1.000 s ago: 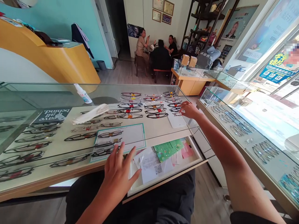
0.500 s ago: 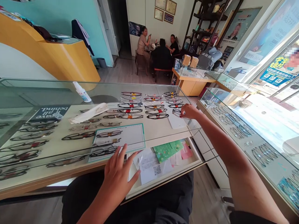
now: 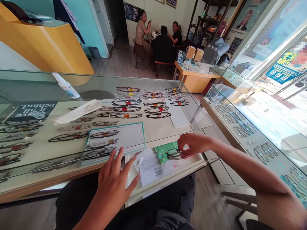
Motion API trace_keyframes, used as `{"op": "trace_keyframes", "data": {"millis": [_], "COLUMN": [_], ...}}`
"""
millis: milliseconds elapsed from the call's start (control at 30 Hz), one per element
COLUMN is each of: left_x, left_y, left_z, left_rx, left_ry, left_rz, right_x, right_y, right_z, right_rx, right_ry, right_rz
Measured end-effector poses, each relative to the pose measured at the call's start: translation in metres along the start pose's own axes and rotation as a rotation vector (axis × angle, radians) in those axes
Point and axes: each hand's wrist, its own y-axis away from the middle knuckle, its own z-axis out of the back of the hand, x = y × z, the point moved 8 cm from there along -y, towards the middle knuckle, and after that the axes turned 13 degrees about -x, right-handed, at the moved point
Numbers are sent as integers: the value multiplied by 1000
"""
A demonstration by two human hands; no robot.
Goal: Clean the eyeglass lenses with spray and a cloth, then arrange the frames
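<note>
My right hand pinches a pair of dark-framed glasses above a green leaflet in the open drawer. With fingers spread, my left hand rests at the drawer's left front part and holds nothing. White papers with a printed code lie in the drawer between the hands. Rows of glasses with coloured tags lie in the glass display case. A white-and-teal board bears a few more glasses, left of the drawer. A white card lies at the case's right end.
A white spray bottle and a folded white cloth are on the case's glass top. Another glass case with glasses runs along the right. Several people sit at a table at the back. A metal stool leg shows lower right.
My right hand has moved from the case's far right end toward me, over the drawer, bringing the glasses with it. The view has tilted down slightly. My left hand remains spread.
</note>
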Motion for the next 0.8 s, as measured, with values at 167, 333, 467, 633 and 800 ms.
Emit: {"op": "trace_keyframes", "data": {"millis": [167,333,467,633,800], "left_x": [4,3,-1,-2,6], "left_y": [2,2,0,-2,3], "left_z": [-3,0,2,3,-3], "left_rx": [17,16,59,36,5], "left_ry": [-17,-48,-74,-69,-37], "left_rz": [-14,-47,-51,-23,-1], "right_x": [-62,-151,-207,-256,-284], "right_y": [-1,-10,-19,-41,-64], "right_z": [-80,-62,-33,-23,-27], "right_rx": [194,40,-101,-180,-223], "right_ry": [375,564,695,796,843], "right_rz": [-137,-230,-229,-169,-106]}}
